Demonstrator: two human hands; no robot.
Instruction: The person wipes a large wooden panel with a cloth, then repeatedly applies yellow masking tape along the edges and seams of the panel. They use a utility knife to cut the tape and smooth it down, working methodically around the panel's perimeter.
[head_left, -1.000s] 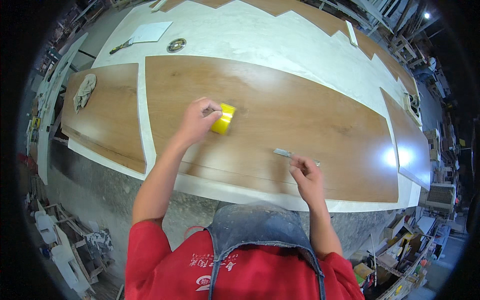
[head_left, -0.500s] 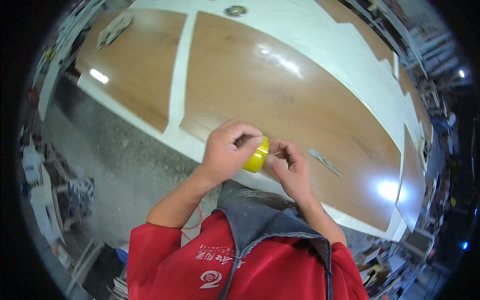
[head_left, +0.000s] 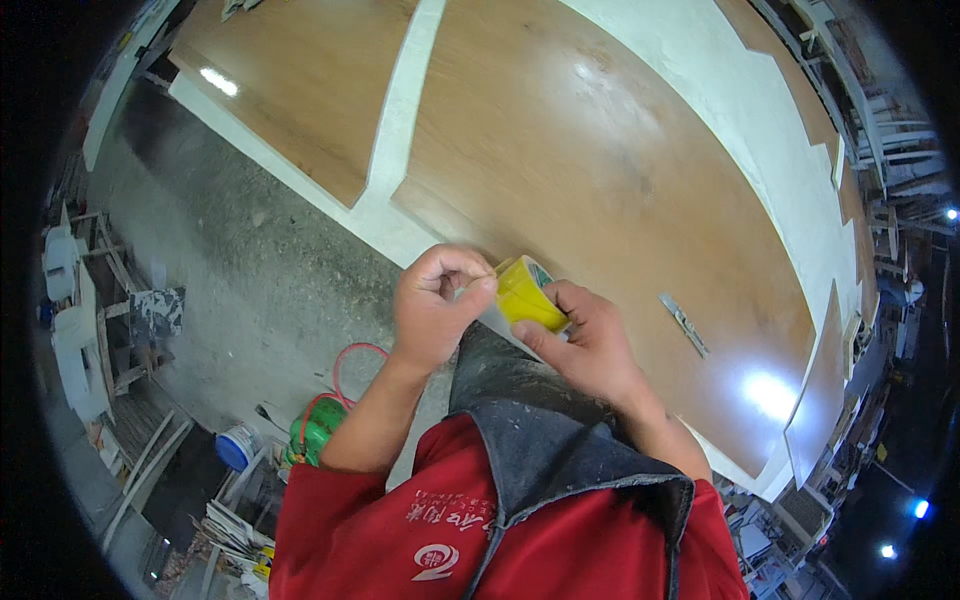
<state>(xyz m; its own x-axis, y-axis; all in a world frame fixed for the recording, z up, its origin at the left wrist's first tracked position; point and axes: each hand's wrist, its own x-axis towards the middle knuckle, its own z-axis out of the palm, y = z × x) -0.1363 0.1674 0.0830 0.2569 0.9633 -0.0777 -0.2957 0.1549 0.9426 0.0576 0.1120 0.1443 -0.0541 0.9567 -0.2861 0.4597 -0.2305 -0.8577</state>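
Note:
A roll of yellow adhesive tape [head_left: 528, 298] is between my hands, over the near edge of the table. My right hand [head_left: 597, 350] is closed around it from the right, thumb in front and fingers behind. On the other side my left hand [head_left: 432, 305] is closed in a pinch, thumb against fingertip, with a short stretch of tape leading to it from the roll. Under the roll lies a large glossy brown panel [head_left: 600, 190]. A slim grey tool, possibly a utility knife [head_left: 684, 325], rests on that panel to the right of my right hand.
A second brown panel [head_left: 300, 90] lies to the left, on the same white surface [head_left: 398, 150]. Below it, the grey concrete floor [head_left: 240, 260] holds a green tank [head_left: 322, 425] with a red hose [head_left: 348, 352], and a blue and white bucket [head_left: 237, 447].
The roll has turned, and its round side now shows. My left hand has drawn slightly away to the left with the tape end. The view has shifted, bringing the tank and bucket into sight.

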